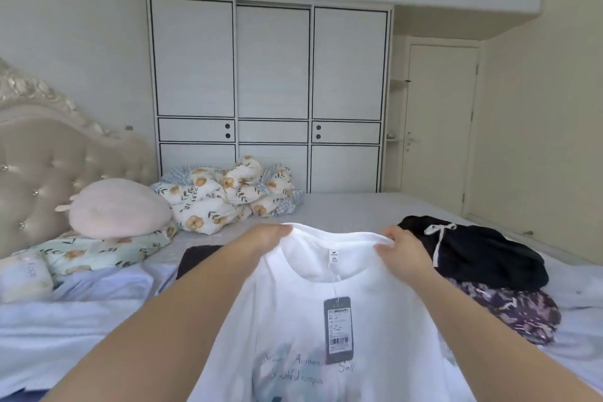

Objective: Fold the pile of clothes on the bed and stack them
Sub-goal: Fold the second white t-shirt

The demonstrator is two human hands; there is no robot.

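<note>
Right now I have a white cotton T-shirt with a faint printed slogan (pixel 326 320) lifted in front of me, held up by its shoulders over the pale blue-grey bed sheet (pixel 65 320). My left hand (pixel 267 238) is pinched closed on the left shoulder seam, and my right hand (pixel 403 250) is gripping the right shoulder seam the same way, thumb and fingers clamped on the fabric. Inside the round neckline I can read a small white size label (pixel 333 255), and a grey card swing tag with a barcode (pixel 338 328) hangs down the chest on a thin string. Just beyond my right hand lies a crumpled black garment with a white drawstring (pixel 483 251), resting on top of a purple patterned cloth (pixel 522 313). Near my left forearm, a flat dark folded piece (pixel 195 259) sits on the sheet. Farther back are a bunched floral duvet (pixel 228 196), a round pink plush cushion (pixel 117 209) and a tufted beige headboard (pixel 42 166).
</note>
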